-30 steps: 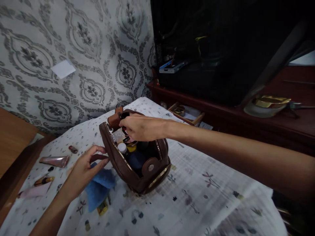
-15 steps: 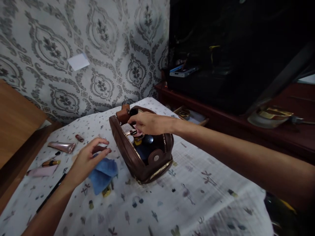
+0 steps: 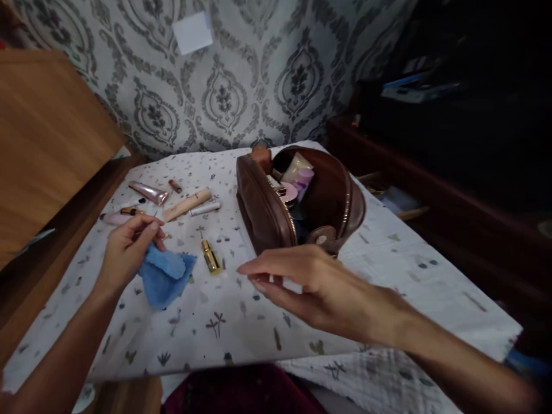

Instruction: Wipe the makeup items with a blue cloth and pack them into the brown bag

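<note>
A blue cloth [image 3: 166, 279] hangs from the pinched fingers of my left hand [image 3: 131, 238], its lower part on or just above the patterned table cover. My right hand [image 3: 319, 282] is in front of the brown cosmetic bag [image 3: 263, 201], fingers stretched out to the left and nothing visible in them. Between my hands lies a small gold bottle [image 3: 210, 257]. The bag stands unzipped, showing a pink round compact [image 3: 288, 191], a purple-capped item [image 3: 305, 177] and a cream-coloured tube [image 3: 297, 167]. Its deeper inside is dark.
Beyond my left hand lie a shiny pink tube [image 3: 149, 192], a beige tube [image 3: 187, 204], a white stick [image 3: 205, 209] and a small reddish tube [image 3: 175, 186]. A wooden panel [image 3: 56, 126] borders the left side. Dark furniture with a drawer [image 3: 397, 204] stands right.
My right hand has come out of the bag toward the table's front. My left hand has closed on the blue cloth, which no longer overlaps the gold bottle. The view has shifted.
</note>
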### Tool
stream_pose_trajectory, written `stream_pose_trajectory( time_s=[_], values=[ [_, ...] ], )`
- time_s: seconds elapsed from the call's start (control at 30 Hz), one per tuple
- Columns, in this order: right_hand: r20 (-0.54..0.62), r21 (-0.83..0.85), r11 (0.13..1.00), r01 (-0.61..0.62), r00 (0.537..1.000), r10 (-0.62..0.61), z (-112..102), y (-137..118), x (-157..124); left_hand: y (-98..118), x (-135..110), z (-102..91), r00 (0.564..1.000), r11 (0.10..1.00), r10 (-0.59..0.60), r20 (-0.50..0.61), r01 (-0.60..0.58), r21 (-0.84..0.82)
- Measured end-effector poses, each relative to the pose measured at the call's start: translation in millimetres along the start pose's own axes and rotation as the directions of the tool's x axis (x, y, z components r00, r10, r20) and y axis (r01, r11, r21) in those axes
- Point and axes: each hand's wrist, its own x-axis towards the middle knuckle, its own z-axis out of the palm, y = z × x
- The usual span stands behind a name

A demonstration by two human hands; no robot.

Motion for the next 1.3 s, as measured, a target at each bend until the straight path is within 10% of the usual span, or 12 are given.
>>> stream_pose_trajectory(
  time_s=[0.2,0.33,0.47,0.73,0.87,1.3],
  values=[
    [0.011,-0.124,0.954,-0.272,0.961,0.276,74,37,44,-32,-25,19.0,0.976,0.984,0.104,0.191,-0.128,0.122],
    [0.002,-0.235,0.883,-0.406,0.908,0.418,98,41,79,-61,-31,25.4,0.867,0.885,0.264,0.423,-0.392,0.251],
    [-0.003,-0.245,0.856,-0.455,0.884,0.468,112,36,95,-90,-36,25.9,0.844,0.754,0.33,0.422,-0.505,0.42],
    [-0.112,-0.031,0.935,-0.352,0.931,0.347,123,64,86,-69,-15,38.6,0.923,0.861,0.285,0.26,-0.365,0.355],
    [-0.183,0.26,0.947,-0.186,0.954,0.238,122,78,77,-56,1,53.1,0.886,0.943,0.261,0.383,-0.319,0.095],
    [-0.016,0.261,0.937,-0.23,0.97,0.242,121,69,77,-70,1,64.7,0.9,0.954,0.278,0.336,-0.218,-0.205]
  ],
)
